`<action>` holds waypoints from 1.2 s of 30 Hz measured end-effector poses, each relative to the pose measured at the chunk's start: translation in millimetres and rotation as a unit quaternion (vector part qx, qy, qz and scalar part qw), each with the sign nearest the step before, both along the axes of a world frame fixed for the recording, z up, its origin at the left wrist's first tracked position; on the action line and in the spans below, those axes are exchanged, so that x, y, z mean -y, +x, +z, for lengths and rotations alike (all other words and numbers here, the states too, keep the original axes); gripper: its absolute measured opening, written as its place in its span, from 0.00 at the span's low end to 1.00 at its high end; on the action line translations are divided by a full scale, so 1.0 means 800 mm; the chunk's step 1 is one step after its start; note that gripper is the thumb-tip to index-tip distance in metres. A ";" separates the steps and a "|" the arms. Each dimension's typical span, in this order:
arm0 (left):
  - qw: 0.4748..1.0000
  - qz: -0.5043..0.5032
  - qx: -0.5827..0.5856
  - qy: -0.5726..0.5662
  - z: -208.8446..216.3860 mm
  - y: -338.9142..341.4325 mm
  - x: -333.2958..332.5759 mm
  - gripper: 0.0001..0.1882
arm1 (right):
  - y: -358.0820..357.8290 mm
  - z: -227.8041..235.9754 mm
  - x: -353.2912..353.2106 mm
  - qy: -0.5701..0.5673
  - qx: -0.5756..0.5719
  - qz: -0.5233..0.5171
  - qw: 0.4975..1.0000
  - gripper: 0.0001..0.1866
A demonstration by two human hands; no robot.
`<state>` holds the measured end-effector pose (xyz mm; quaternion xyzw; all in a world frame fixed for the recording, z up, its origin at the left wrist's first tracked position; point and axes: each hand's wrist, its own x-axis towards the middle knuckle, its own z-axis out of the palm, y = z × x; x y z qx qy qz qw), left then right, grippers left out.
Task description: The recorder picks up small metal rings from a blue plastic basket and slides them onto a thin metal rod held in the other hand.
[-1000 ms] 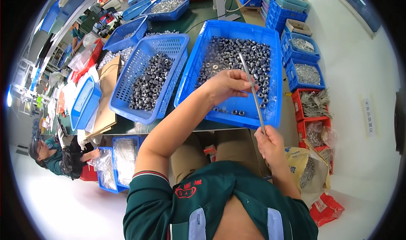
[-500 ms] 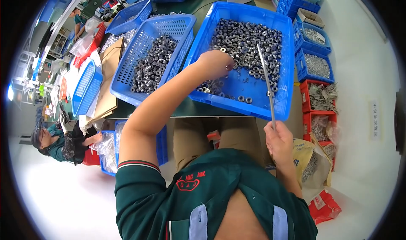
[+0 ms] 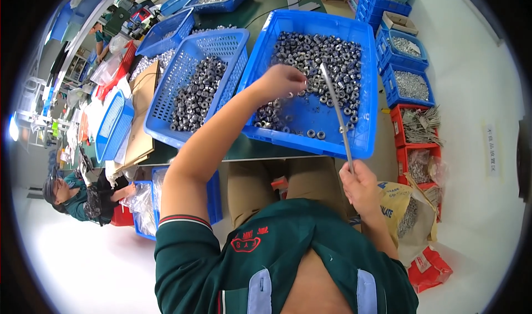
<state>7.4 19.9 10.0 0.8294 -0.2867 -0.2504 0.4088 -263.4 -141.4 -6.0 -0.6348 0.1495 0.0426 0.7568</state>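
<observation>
A: Edges?
B: Blue tray (image 3: 363, 142) overhangs the tabletop (image 3: 244, 148) edge at centre; bare floor at right.

A: Contents?
B: Metal rings (image 3: 316, 56) in the tray; more in the blue basket (image 3: 230, 42) to its left.

A: Hands?
B: Left hand (image 3: 284, 81) pinched shut over rings, hold unclear. Right hand (image 3: 360, 186) fisted on a thin metal rod (image 3: 336, 114).

A: Labels?
B: White sign (image 3: 490, 148) on the floor, right edge.

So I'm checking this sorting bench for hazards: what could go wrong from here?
The right hand grips only the low end of the thin metal rod, so its far tip could waver or jab the left hand reaching among the small metal rings. The blue tray seems to overhang the table edge; a nudge might tip it.
</observation>
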 end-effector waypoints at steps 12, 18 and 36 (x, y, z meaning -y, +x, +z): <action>0.853 0.070 -0.386 -0.344 0.021 -0.015 0.006 0.08 | -0.001 -0.005 0.005 -0.044 0.025 0.043 0.998 0.07; 0.853 0.028 -0.402 -0.332 0.029 -0.001 -0.013 0.08 | -0.005 0.020 0.019 0.091 -0.056 0.084 0.991 0.06; 0.954 -0.152 0.219 0.140 0.018 -0.027 -0.015 0.12 | -0.008 0.008 0.004 -0.054 0.014 -0.023 0.998 0.06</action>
